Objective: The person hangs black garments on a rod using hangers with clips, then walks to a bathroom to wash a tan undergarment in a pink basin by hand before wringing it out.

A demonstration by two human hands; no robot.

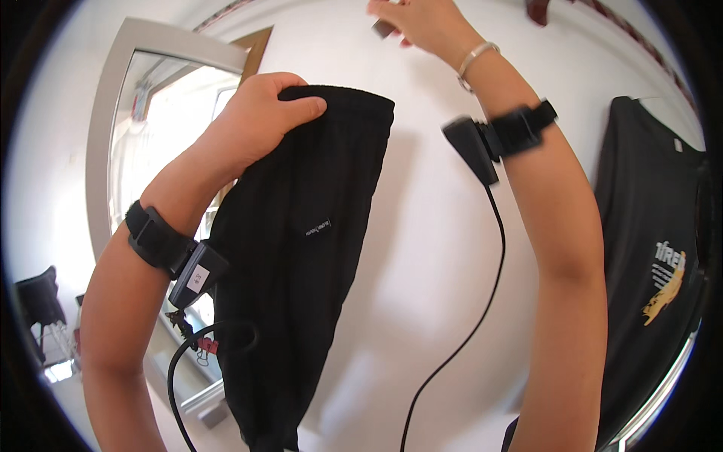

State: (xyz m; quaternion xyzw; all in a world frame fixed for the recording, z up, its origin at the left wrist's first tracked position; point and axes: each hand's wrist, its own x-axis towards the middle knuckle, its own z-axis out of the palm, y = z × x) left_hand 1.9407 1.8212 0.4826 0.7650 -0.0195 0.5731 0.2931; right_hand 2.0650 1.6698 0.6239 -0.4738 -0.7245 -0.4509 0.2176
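Observation:
My left hand (277,110) grips the waistband of black trousers (316,186), its thumb over the near side. The cloth hangs down in folds, with small white print on it. My right hand (421,25) is raised higher, at the top edge of the view, away from the trousers. Its fingers are closed on a small dark brown object (384,28), blurred and partly cut off, whose kind I cannot tell. Each forearm wears a black strap with a black box and a cable.
Behind the trousers stands a white wall (452,271). A framed glass door or mirror (104,141) is at the left, with a black chair (42,299) lower left. A black printed T-shirt (638,226) hangs at the right, and a dark red hook-like piece (538,11) is above.

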